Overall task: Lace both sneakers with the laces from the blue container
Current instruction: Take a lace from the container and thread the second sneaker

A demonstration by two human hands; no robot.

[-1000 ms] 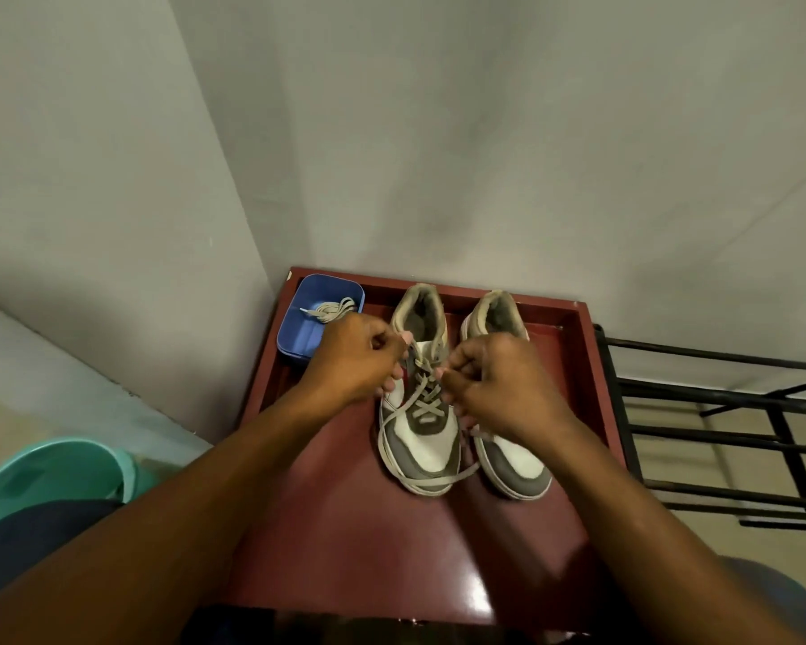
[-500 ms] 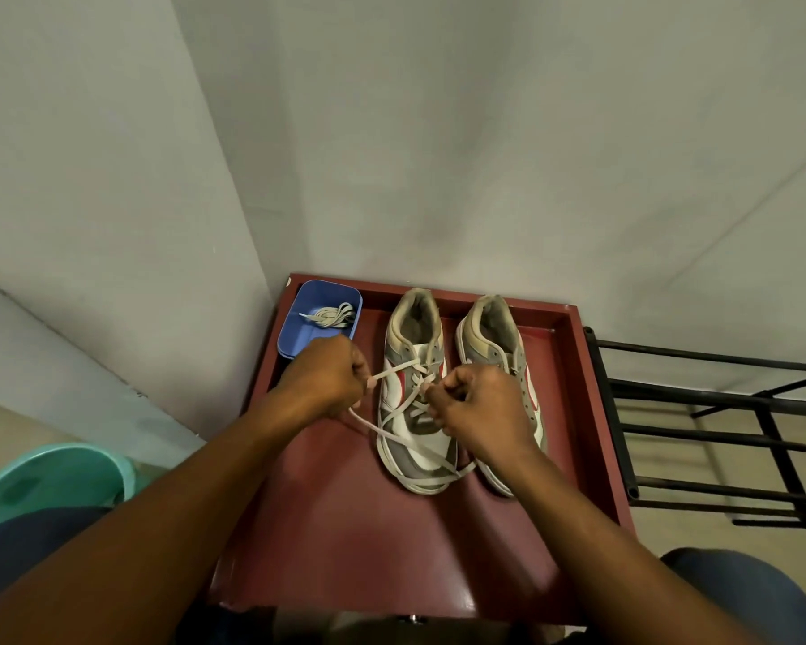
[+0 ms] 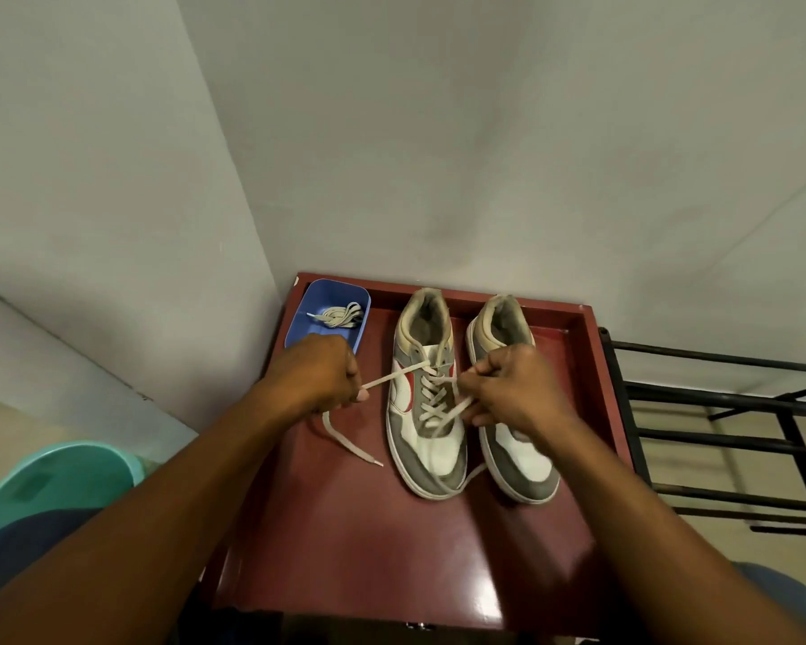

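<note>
Moved: left hand (image 3: 319,374) pulled outward from right hand (image 3: 508,388) since earlier.
Left fingers (image 3: 357,395): pinching lace (image 3: 394,375), taut.
Right fingers (image 3: 473,379): gripping lace's other end over sneaker (image 3: 426,439).

looks like a simple room in a home, prob. a storage or utility corner. two plain grey painted walls (image 3: 438,132) meet in a corner, and a small dark red wooden table (image 3: 345,551) w/ a raised rim stands against them. just beside it is a black metal rack (image 3: 717,402). a teal plastic basin (image 3: 66,472) stands on the beige floor (image 3: 33,425). worn sneakers (image 3: 410,435) on the table fit a household too.
</note>
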